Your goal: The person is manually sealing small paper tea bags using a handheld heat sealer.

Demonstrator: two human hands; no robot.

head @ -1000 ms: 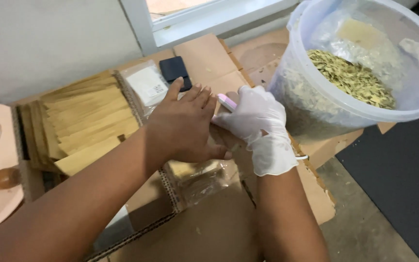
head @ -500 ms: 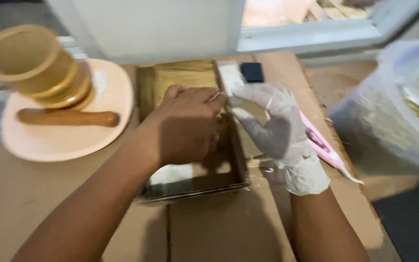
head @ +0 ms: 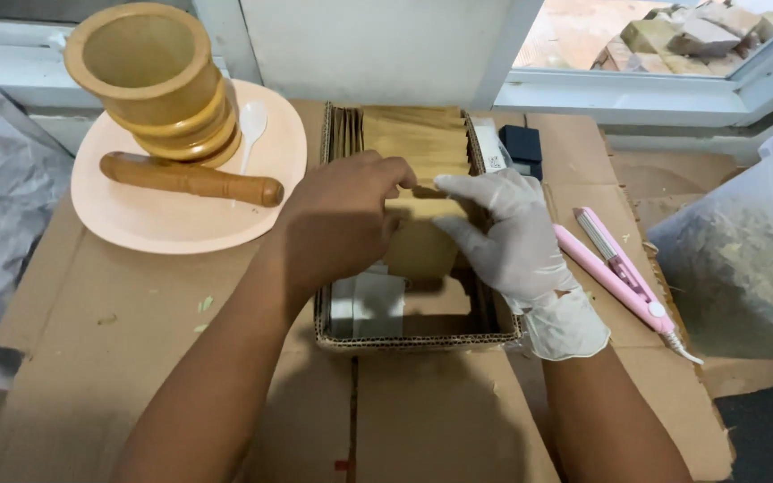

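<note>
My bare left hand point(head: 342, 224) and my white-gloved right hand point(head: 507, 237) meet over an open cardboard box point(head: 413, 338). Between the fingertips of both hands is a brown paper pouch point(head: 422, 241), held upright in the middle of the box. Behind it a row of several more brown pouches point(head: 413, 134) stands packed on edge in the far half of the box. The near half of the box shows a white sheet point(head: 369, 304) on its floor.
A wooden mortar point(head: 149, 76), pestle point(head: 191, 178) and white spoon point(head: 250, 121) sit on a pink plate point(head: 136, 224) at left. A pink flat heat-sealing tool point(head: 617, 268) lies to the right, beside a clear plastic tub of dried leaves point(head: 744, 259). A small dark object point(head: 521, 143) lies behind the box.
The view swung left and steadied, bringing the plate with mortar into sight. Both hands stayed together over the box; the pouch between them now stands upright in it.
</note>
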